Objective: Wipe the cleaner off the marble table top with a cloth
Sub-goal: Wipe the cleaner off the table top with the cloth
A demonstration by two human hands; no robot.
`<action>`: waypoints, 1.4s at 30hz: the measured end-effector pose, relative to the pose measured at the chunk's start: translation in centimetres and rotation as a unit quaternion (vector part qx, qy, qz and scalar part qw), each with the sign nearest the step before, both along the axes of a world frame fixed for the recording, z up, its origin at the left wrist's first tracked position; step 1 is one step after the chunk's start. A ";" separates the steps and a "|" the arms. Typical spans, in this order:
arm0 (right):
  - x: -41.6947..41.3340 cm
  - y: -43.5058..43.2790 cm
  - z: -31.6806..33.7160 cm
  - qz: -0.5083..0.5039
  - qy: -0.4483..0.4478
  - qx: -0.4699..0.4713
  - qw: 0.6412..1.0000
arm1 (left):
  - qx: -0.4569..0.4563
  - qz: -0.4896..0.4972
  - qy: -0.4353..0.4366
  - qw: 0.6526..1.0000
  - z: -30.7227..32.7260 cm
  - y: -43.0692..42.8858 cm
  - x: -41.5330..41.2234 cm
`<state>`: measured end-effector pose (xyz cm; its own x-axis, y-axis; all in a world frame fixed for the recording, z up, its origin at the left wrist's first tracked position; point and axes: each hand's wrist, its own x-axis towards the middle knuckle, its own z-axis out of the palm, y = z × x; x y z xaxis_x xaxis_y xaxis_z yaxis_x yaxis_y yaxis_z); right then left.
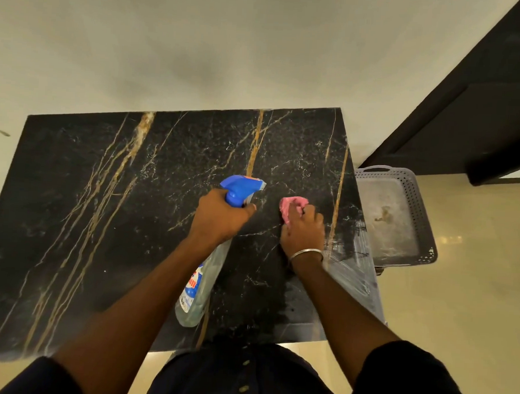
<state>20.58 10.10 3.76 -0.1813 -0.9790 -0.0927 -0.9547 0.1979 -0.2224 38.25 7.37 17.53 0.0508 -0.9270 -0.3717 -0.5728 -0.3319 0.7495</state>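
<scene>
A black marble table top (107, 207) with gold and white veins fills the middle of the view. My right hand (303, 232) presses a bunched pink cloth (291, 206) onto the marble near its right side. Whitish streaks of cleaner (351, 262) lie along the right edge, just right of that hand. My left hand (218, 217) grips the neck of a clear spray bottle (199, 287) with a blue trigger head (242, 190), held above the table beside the cloth.
A grey perforated plastic basket (417, 211) sits on the floor just beyond the table's right edge. A cream wall stands behind the table. A dark beam or furniture edge (468, 102) runs diagonally at the upper right. Beige floor tiles lie at right.
</scene>
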 end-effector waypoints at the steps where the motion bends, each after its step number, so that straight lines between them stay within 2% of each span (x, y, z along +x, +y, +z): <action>1: 1.5 0.3 0.0 0.024 -0.015 0.001 1.000 | 0.000 0.001 -0.004 1.000 -0.2 0.1 0.0; 4: 3.5 0.8 -0.1 0.076 -0.025 -0.009 0.997 | -0.001 0.004 -0.010 1.000 -0.5 0.6 -0.4; 7: 1.4 0.9 -0.3 0.078 -0.020 -0.006 0.997 | 0.005 0.000 0.001 1.000 -0.6 1.1 -0.7; 15: -13.1 2.2 -0.3 -0.140 0.012 -0.003 0.990 | -0.003 -0.014 0.014 1.000 -0.9 2.6 -0.1; 19: -13.7 2.8 -0.5 -0.204 0.025 0.012 0.979 | -0.003 -0.013 0.008 1.000 -1.4 3.4 0.5; 23: -8.8 3.2 -0.4 -0.142 0.039 0.003 0.989 | -0.010 -0.012 0.017 1.000 -1.8 4.4 1.2; 30: 5.3 4.9 -0.1 0.050 -0.048 0.013 0.998 | -0.002 0.027 0.006 1.000 -1.8 6.7 1.6; 33: 6.5 5.6 -0.2 0.111 -0.046 -0.003 0.993 | -0.001 0.020 0.000 1.000 -2.0 7.7 1.4; 35: 4.7 5.4 -0.2 0.116 -0.035 0.001 0.993 | -0.001 0.018 -0.006 1.000 -2.1 8.3 1.5; 39: -2.7 5.7 -0.4 0.002 0.016 0.004 1.000 | -0.009 0.000 0.001 1.000 -2.0 9.1 1.4; 42: -8.5 6.6 -0.5 -0.096 0.015 0.002 0.995 | -0.013 -0.009 -0.001 1.000 -2.0 9.5 1.2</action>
<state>12.06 16.67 3.31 -0.3683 -0.9256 -0.0875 -0.9051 0.3784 -0.1940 39.40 16.90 15.57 0.0350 -0.9373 -0.3467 -0.5791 -0.3018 0.7574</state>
